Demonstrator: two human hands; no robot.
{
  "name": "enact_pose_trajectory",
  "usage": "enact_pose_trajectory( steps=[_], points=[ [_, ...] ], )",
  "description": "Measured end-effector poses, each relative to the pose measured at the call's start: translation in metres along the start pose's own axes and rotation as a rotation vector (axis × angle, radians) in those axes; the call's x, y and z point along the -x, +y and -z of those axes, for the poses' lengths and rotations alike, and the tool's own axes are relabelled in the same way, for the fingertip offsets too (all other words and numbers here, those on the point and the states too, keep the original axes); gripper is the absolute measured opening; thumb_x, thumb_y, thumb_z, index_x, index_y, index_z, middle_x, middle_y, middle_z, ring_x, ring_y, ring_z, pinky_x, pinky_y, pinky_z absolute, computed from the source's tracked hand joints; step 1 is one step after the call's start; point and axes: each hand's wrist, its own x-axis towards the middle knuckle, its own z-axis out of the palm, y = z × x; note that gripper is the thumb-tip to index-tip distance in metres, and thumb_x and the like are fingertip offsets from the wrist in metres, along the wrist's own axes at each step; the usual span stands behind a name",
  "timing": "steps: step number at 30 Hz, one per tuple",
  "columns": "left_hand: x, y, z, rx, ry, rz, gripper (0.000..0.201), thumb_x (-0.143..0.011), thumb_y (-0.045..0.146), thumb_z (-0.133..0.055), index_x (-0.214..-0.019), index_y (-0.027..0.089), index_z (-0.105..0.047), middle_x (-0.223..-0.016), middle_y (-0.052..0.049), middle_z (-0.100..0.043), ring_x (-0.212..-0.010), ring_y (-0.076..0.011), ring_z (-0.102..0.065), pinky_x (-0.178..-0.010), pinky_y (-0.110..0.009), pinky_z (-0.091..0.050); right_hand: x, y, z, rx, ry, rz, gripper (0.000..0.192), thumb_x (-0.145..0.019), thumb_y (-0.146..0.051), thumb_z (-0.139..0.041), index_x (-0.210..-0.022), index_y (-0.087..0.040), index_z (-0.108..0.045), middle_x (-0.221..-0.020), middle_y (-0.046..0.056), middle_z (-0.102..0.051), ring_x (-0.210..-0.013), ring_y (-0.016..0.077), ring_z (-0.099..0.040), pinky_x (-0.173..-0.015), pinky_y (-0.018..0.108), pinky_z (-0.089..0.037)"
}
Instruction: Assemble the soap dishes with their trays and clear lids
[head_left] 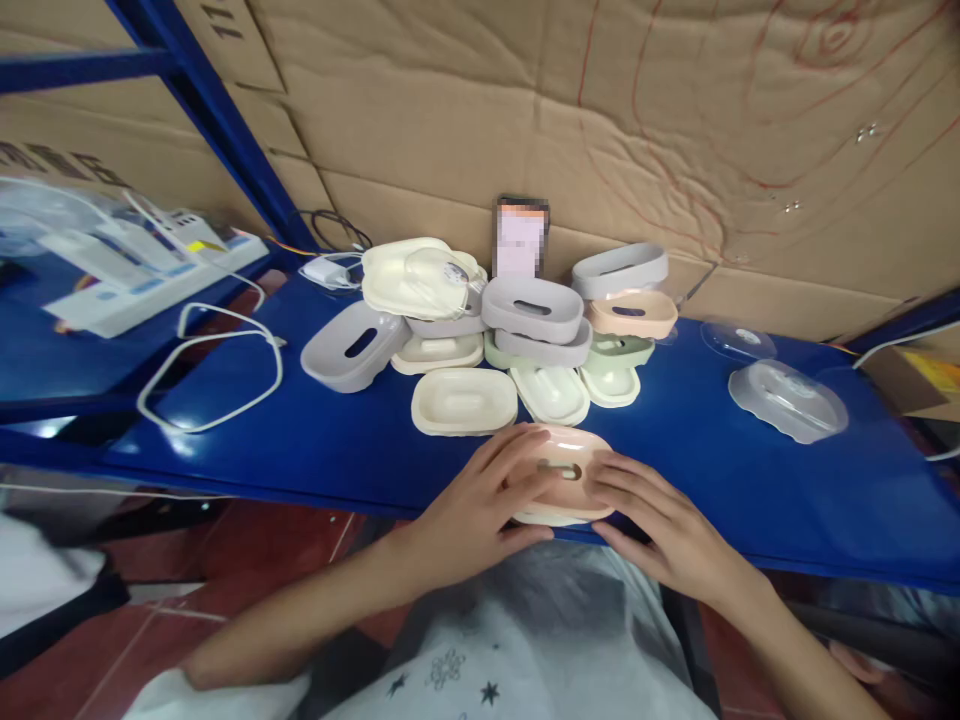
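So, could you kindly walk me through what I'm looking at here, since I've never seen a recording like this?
There is no machine: a person wears a camera on the head, so this single picture looks forward and down at that person's own bare hands. The left hand and right hand both rest on a pink oval soap dish at the near edge of a blue table, fingers laid over its top and sides. Behind it stands a pile of similar dishes in cream, grey, green and pink. A phone leans upright against the cardboard wall. To the right lie two clear plastic lids; to the left a white cable loops across the table.
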Motion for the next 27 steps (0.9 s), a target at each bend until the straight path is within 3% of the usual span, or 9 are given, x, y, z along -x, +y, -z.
enact_pose_trajectory(
  steps=[6,9,11,14,16,18,21,24,27],
  points=[
    [0.003,0.002,0.000,-0.131,-0.032,-0.047,0.037,-0.107,0.041,-0.066,-0.139,0.023,-0.062,-0.146,-0.007,-0.069,-0.149,-0.0298,-0.052,-0.122,-0.050,-0.045,0.004,0.002,-0.010,0.032,0.007,0.060,0.033,-0.102,-0.018,-0.069,-0.135,-0.017,-0.070,-0.142,0.012,-0.071,-0.147,0.0272,-0.059,-0.121,0.046,-0.056],
    [0.001,0.004,0.002,-0.131,-0.081,-0.065,0.033,-0.110,0.042,-0.061,-0.136,0.022,-0.063,-0.149,-0.007,-0.069,-0.148,-0.0284,-0.054,-0.121,-0.049,-0.045,0.014,0.002,-0.008,0.061,-0.026,0.072,0.036,-0.102,-0.019,-0.068,-0.138,-0.020,-0.069,-0.144,0.010,-0.071,-0.147,0.0267,-0.059,-0.125,0.051,-0.052],
    [-0.001,0.005,0.004,-0.093,-0.123,-0.073,0.038,-0.111,0.044,-0.058,-0.141,0.021,-0.061,-0.153,-0.008,-0.066,-0.150,-0.0286,-0.051,-0.123,-0.051,-0.043,0.018,0.013,0.006,0.075,-0.026,0.049,0.042,-0.103,-0.023,-0.068,-0.144,-0.025,-0.066,-0.145,0.008,-0.071,-0.146,0.0270,-0.060,-0.126,0.053,-0.050],
    [-0.002,0.007,0.008,-0.049,-0.160,-0.054,0.041,-0.112,0.037,-0.054,-0.149,0.021,-0.057,-0.160,-0.011,-0.059,-0.154,-0.0300,-0.047,-0.126,-0.054,-0.041,0.012,0.062,0.049,0.178,0.102,-0.151,0.042,-0.107,-0.025,-0.061,-0.148,-0.029,-0.064,-0.147,0.008,-0.070,-0.144,0.0266,-0.061,-0.122,0.049,-0.051],
    [-0.002,0.008,0.009,-0.026,-0.148,-0.043,0.041,-0.109,0.026,-0.055,-0.150,0.022,-0.056,-0.163,-0.013,-0.054,-0.157,-0.0312,-0.044,-0.126,-0.056,-0.041,0.001,0.114,0.083,0.322,0.164,-0.378,0.036,-0.109,-0.030,-0.058,-0.142,-0.022,-0.069,-0.147,0.014,-0.070,-0.140,0.0265,-0.064,-0.123,0.045,-0.047],
    [-0.003,0.009,0.010,0.014,-0.110,-0.048,0.044,-0.105,0.019,-0.057,-0.148,0.023,-0.056,-0.163,-0.014,-0.053,-0.158,-0.0308,-0.042,-0.125,-0.054,-0.042,-0.012,0.171,0.111,0.449,-0.030,-0.698,0.042,-0.112,-0.032,-0.053,-0.148,-0.015,-0.064,-0.151,0.018,-0.066,-0.145,0.0256,-0.059,-0.122,0.039,-0.042],
    [-0.004,0.009,0.012,0.068,-0.056,-0.042,0.042,-0.101,0.015,-0.059,-0.142,0.025,-0.059,-0.158,-0.012,-0.056,-0.154,-0.0285,-0.046,-0.121,-0.049,-0.047,-0.030,0.239,0.131,0.493,-0.150,-0.909,0.057,-0.106,-0.035,-0.063,-0.152,-0.002,-0.058,-0.146,0.033,-0.064,-0.136,0.0351,-0.064,-0.109,0.048,-0.045],
    [-0.005,0.009,0.012,0.081,-0.049,-0.031,0.034,-0.101,0.016,-0.059,-0.134,0.025,-0.061,-0.155,-0.012,-0.058,-0.152,-0.0286,-0.049,-0.120,-0.049,-0.049,-0.039,0.269,0.131,0.491,-0.227,-1.000,0.070,-0.097,-0.040,-0.075,-0.148,0.005,-0.059,-0.139,0.042,-0.063,-0.127,0.0410,-0.066,-0.101,0.052,-0.045],
    [-0.004,0.008,0.011,0.074,-0.059,-0.033,0.030,-0.103,0.017,-0.058,-0.132,0.025,-0.062,-0.154,-0.013,-0.058,-0.154,-0.0287,-0.047,-0.121,-0.051,-0.048,-0.042,0.266,0.122,0.481,-0.277,-0.993,0.076,-0.092,-0.050,-0.080,-0.150,-0.004,-0.062,-0.147,0.041,-0.057,-0.135,0.0481,-0.059,-0.105,0.061,-0.039]
  ],
)
